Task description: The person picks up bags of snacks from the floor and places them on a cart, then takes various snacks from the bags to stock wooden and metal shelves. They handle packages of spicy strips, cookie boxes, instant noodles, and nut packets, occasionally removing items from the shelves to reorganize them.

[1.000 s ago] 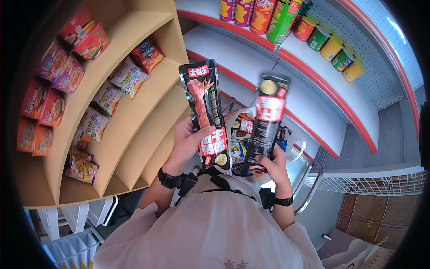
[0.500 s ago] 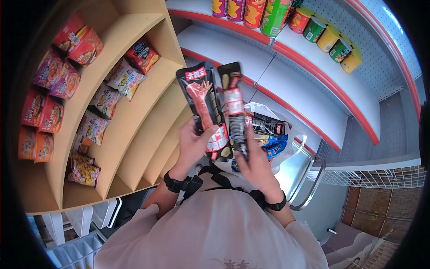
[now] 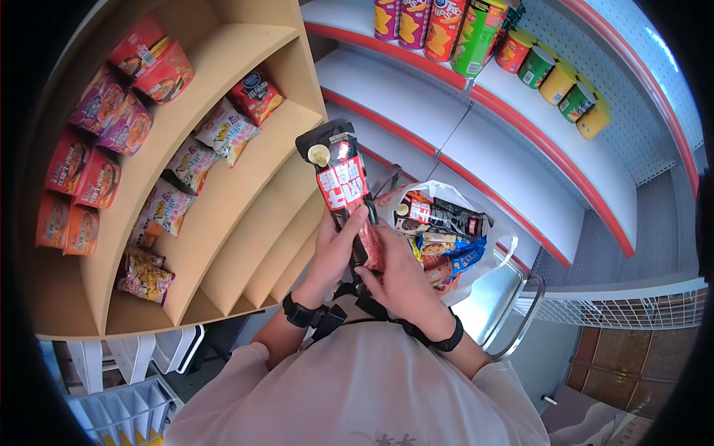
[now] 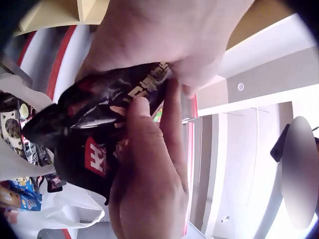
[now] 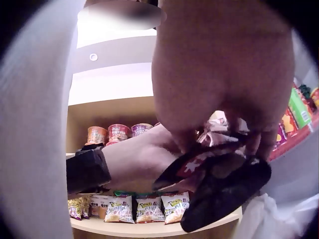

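In the head view, a black sealed snack packet [image 3: 341, 178] with red and white lettering stands tilted in front of the chest. Its twin lies stacked against it, and both black ends [image 5: 224, 194] show in the right wrist view. My left hand [image 3: 332, 249] grips the stack from the left, thumb across the front. From the right, my right hand [image 3: 405, 271] holds the lower part, fingers round the edge. The left wrist view shows the packets [image 4: 94, 107] pressed between both hands. Just right of them hangs a white plastic bag [image 3: 482, 276] filled with snack packs [image 3: 446, 244].
A wooden shelf unit [image 3: 223, 178] on the left bears cup noodles [image 3: 100, 178] and snack bags [image 3: 227, 130]. Ahead, white shelves with red edges [image 3: 520, 126] carry chip cans [image 3: 444, 30] and small tubs [image 3: 558, 82]. A metal rail [image 3: 528, 312] curves at the right.
The right hand has brought its packet leftward onto the left hand's packet, and the two are now stacked. Both hands have come together round them, uncovering the bag's contents.
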`<move>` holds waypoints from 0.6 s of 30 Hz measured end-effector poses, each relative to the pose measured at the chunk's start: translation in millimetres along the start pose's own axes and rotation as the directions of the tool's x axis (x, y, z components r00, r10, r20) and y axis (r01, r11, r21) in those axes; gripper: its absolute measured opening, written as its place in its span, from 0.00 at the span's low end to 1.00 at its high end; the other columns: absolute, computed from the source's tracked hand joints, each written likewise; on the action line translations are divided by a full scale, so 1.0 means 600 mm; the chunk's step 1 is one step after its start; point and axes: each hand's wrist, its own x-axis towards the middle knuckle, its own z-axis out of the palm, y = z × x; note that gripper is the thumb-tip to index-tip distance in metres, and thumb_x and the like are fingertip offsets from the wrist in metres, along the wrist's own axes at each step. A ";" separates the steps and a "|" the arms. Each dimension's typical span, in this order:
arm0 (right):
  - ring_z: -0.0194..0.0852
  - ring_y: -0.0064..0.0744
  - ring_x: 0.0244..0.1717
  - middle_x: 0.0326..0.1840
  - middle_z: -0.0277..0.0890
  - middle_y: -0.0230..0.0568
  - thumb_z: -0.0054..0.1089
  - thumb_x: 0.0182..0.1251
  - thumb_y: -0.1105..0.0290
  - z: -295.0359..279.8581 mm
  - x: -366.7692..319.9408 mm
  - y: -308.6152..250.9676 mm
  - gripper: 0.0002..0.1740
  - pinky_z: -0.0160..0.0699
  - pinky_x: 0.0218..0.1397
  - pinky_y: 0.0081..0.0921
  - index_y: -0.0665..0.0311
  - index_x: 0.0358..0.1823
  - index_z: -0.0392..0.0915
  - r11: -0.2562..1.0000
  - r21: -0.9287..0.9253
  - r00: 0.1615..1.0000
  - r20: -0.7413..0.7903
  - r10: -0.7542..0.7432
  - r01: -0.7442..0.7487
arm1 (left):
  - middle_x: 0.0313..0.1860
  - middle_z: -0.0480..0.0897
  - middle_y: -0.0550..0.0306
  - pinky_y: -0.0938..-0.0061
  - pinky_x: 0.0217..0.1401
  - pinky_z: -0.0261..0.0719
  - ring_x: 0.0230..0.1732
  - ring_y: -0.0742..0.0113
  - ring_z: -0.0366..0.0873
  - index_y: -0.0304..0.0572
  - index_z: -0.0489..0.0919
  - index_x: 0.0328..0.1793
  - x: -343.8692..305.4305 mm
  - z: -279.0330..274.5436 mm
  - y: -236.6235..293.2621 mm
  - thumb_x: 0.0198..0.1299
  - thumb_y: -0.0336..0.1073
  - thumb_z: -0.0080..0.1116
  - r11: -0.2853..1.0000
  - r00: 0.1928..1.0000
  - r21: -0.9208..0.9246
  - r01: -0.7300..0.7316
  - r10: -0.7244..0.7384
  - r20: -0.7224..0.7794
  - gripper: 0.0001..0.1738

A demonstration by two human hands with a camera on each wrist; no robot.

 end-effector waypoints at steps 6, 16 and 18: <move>0.71 0.46 0.56 0.57 0.68 0.53 0.73 0.53 0.68 -0.003 -0.012 0.017 0.40 0.72 0.57 0.36 0.70 0.63 0.59 0.934 0.326 0.977 -0.101 0.188 -0.146 | 0.46 0.78 0.60 0.76 0.51 0.74 0.46 0.76 0.74 0.38 0.70 0.56 -0.005 0.001 0.013 0.60 0.33 0.63 0.971 0.986 0.176 -0.159 0.165 -0.021 0.21; 0.62 0.49 0.64 0.66 0.63 0.46 0.60 0.52 0.74 -0.078 0.012 0.015 0.22 0.65 0.64 0.49 0.58 0.52 0.74 0.890 -0.391 0.927 -0.183 -0.326 0.236 | 0.45 0.80 0.55 0.74 0.50 0.77 0.45 0.72 0.78 0.37 0.68 0.57 -0.016 -0.012 0.006 0.51 0.32 0.72 0.896 0.985 0.422 -0.141 0.085 0.148 0.30; 0.57 0.49 0.69 0.71 0.58 0.41 0.56 0.54 0.70 -0.074 0.023 0.005 0.19 0.58 0.68 0.59 0.55 0.51 0.75 0.813 -0.509 0.920 -0.096 -0.380 0.282 | 0.49 0.79 0.52 0.71 0.54 0.77 0.50 0.68 0.78 0.36 0.65 0.63 -0.022 -0.011 -0.001 0.48 0.32 0.73 0.846 0.956 0.485 -0.221 0.089 0.280 0.37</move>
